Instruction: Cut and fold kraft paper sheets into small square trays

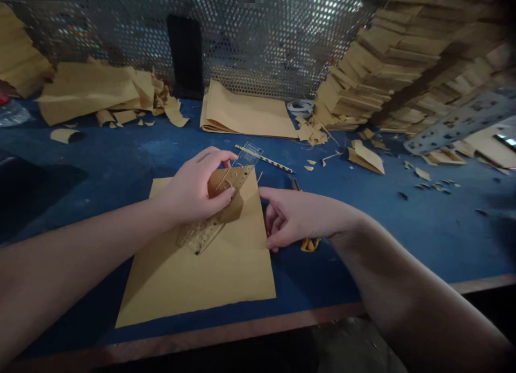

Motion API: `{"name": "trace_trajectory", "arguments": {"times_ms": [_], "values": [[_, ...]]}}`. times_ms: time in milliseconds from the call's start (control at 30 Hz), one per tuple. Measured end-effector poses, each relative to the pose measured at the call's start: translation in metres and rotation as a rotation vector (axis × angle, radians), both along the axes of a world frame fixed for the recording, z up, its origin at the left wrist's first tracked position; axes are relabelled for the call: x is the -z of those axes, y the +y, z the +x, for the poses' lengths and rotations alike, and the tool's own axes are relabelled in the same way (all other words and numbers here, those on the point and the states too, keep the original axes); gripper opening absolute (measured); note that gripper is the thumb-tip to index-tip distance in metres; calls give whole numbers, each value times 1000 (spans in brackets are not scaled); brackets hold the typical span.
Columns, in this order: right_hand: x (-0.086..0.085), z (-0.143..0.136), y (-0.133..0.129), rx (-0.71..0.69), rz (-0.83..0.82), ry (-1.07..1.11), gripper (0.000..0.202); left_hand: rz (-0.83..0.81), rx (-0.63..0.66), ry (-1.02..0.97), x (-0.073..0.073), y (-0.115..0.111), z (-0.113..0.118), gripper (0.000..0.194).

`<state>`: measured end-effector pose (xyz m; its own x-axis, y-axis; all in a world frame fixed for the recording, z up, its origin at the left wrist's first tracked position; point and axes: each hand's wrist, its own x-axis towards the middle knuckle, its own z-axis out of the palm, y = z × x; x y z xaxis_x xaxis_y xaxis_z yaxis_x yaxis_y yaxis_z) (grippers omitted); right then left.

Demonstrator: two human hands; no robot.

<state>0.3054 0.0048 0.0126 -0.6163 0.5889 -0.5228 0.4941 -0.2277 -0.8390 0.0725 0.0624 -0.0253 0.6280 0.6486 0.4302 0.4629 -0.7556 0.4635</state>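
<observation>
My left hand (197, 187) grips a clear plastic ruler (242, 174) between thumb and fingers. The ruler slants, partly raised, over a sheet of brown paper (209, 279) near the table's front edge. At the sheet's right edge rests my right hand (290, 214), its index finger stretched out to the paper and the other fingers loosely curled, with nothing visible in them. Under that hand and wrist lies a tool that is mostly hidden; a yellow handle (309, 245) and a metal tip (295, 183) show. A patterned pencil (274, 162) lies just beyond the ruler.
Folded brown paper (248, 112) lies at the back beside a roll of tape (300, 106). A dark phone-like slab (186, 56) leans on the perforated metal panel (258, 34). Tall brown paper stacks (363, 77) stand at right. Scraps (310, 132) litter the blue table (161, 147).
</observation>
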Motion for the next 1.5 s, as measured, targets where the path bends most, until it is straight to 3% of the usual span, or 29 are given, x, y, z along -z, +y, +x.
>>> {"name": "trace_trajectory", "arguments": {"times_ms": [300, 767, 1133, 1500], "values": [[-6, 2, 1, -8, -6, -24, 87, 9, -16, -3, -1, 0, 0, 48], [-1, 5, 2, -2, 5, -89, 87, 61, -48, 17, -2, 4, -2, 49], [3, 3, 3, 126, 28, 11, 71, 108, -72, 26, -5, 6, -3, 48], [1, 6, 3, 139, 22, -11, 62, 112, -86, 22, -6, 7, -3, 48]]}}
